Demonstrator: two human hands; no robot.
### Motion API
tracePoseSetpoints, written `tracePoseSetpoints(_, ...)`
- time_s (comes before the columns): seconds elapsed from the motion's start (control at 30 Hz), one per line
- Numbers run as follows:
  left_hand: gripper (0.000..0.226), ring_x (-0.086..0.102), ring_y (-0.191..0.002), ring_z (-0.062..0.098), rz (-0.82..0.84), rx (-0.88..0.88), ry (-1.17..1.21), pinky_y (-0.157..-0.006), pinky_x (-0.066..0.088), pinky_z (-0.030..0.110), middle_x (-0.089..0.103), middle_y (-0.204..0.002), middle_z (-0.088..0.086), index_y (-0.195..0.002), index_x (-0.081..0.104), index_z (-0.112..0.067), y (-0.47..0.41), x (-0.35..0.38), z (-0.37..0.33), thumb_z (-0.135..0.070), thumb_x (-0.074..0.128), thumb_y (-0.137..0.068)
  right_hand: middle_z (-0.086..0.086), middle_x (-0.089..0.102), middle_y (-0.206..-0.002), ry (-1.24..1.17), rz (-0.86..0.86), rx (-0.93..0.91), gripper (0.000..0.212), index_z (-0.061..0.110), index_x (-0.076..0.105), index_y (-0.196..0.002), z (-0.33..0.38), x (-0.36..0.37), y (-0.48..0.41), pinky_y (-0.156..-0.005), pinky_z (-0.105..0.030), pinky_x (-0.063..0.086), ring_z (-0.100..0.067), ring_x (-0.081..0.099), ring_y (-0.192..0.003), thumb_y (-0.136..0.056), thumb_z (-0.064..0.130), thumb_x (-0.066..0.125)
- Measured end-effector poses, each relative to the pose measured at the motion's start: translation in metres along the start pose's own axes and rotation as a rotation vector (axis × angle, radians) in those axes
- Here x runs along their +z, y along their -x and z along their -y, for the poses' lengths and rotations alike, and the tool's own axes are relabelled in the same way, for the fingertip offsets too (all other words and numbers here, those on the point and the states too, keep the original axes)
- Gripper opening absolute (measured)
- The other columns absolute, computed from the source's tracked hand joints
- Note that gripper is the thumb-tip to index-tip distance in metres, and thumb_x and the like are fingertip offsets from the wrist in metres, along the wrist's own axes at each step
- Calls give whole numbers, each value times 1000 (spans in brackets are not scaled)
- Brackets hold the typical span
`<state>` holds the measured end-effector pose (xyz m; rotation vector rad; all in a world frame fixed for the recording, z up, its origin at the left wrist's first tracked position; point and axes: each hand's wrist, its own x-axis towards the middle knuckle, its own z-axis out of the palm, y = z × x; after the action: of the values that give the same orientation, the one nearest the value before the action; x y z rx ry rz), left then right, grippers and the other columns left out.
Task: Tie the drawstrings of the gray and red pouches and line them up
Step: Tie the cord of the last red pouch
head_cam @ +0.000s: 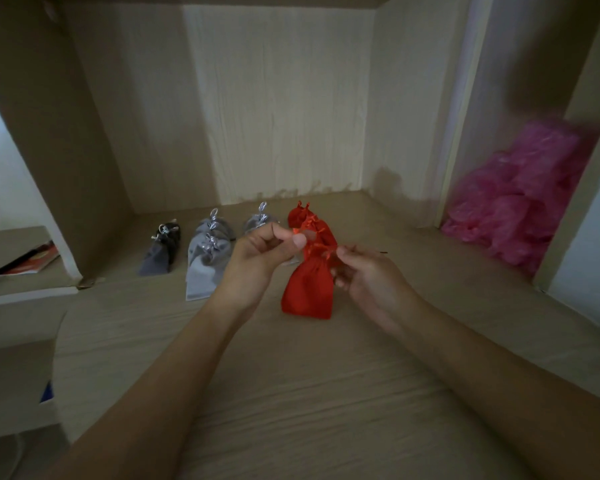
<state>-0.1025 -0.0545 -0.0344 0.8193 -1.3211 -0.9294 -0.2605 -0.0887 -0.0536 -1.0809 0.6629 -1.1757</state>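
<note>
A red pouch [308, 289] lies on the wooden shelf floor [291, 393] between my hands. My left hand [257, 261] pinches one end of its red drawstring [297, 232] above the pouch neck. My right hand [371, 282] pinches the other end beside the neck. More red pouches [300, 216] lie behind it, partly hidden. To the left sit light gray pouches [205, 261] with tied silver strings, another gray pouch [258, 221] behind my left hand, and a dark gray pouch [161, 252] at the far left.
A heap of pink plastic bags [520, 202] fills the right compartment behind a vertical divider [454, 133]. The shelf's back wall [278, 109] stands close behind the pouches. A red booklet [32, 261] lies on a lower ledge at left.
</note>
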Motion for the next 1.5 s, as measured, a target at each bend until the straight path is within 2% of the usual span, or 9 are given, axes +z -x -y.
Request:
tracePoseSetpoints(0.2,9,60,-67,8,211,-184,6,-65,42,19,70,-71,0,-74,58,-9,2,-4,1,-16,61,-77,-3,63,-52,-368,-71,138,21,0,44,-115,13,-8,-10,-37,-14,34,-5,46,-38,-101,6,29)
tracePoseSetpoints(0.4,38,62,-61,5,519,-513,33,-59,48,14,69,-69,0,-67,67,-12,1,-15,0,-39,89,-51,-1,54,-51,-268,-104,134,27,6,46,-77,6,-7,-8,-34,-15,32,-5,43,-36,-100,4,32)
tracePoseSetpoints(0.63,9,56,-60,7,348,-554,41,-55,46,17,62,-65,1,-69,61,-10,1,-9,6,-16,61,-76,1,45,-46,-253,-23,101,26,12,43,-74,16,-17,-10,-36,-17,29,-9,38,-36,-98,8,32)
tracePoseSetpoints(0.73,8,50,-55,8,344,-534,-148,-53,41,17,55,-56,-1,-76,60,-8,2,-8,11,-12,60,-83,-1,46,-49,-275,1,72,22,12,45,-78,18,-20,-12,-39,-19,32,-12,40,-40,-95,12,32)
tracePoseSetpoints(0.9,24,42,-50,6,404,-502,-400,-59,36,18,41,-46,-7,-77,66,-12,5,-4,12,-34,63,-84,-1,45,-54,-135,77,-15,25,12,50,-84,24,-22,-11,-44,-21,33,-13,40,-46,-95,32,39)
tracePoseSetpoints(1.03,42,46,-61,11,314,-367,-485,-69,36,30,52,-56,-5,-71,62,-17,2,-5,15,-58,70,-69,0,42,-51,-50,117,-18,25,13,50,-80,22,-15,-7,-47,-22,26,-12,34,-45,-90,35,46)
tracePoseSetpoints(1.27,41,68,-91,16,412,-440,-370,-87,50,25,72,-98,8,-101,66,-2,7,4,17,-38,51,-90,-2,46,-55,-2,184,-76,20,9,52,-80,20,-11,0,-46,-21,32,-12,42,-46,-95,20,45)
tracePoseSetpoints(1.4,31,58,-57,8,336,-371,-318,-66,49,20,57,-60,0,-72,58,-7,4,2,14,-26,47,-94,-1,51,-59,122,192,-120,12,10,56,-76,24,-14,-1,-47,-18,36,-11,47,-50,-86,18,57)
tracePoseSetpoints(1.5,33,56,-55,12,286,-385,-260,-63,49,23,50,-61,2,-76,57,-6,3,1,13,-35,49,-90,0,51,-59,214,166,-153,19,11,55,-73,25,-15,-2,-49,-19,36,-10,47,-51,-91,6,55)
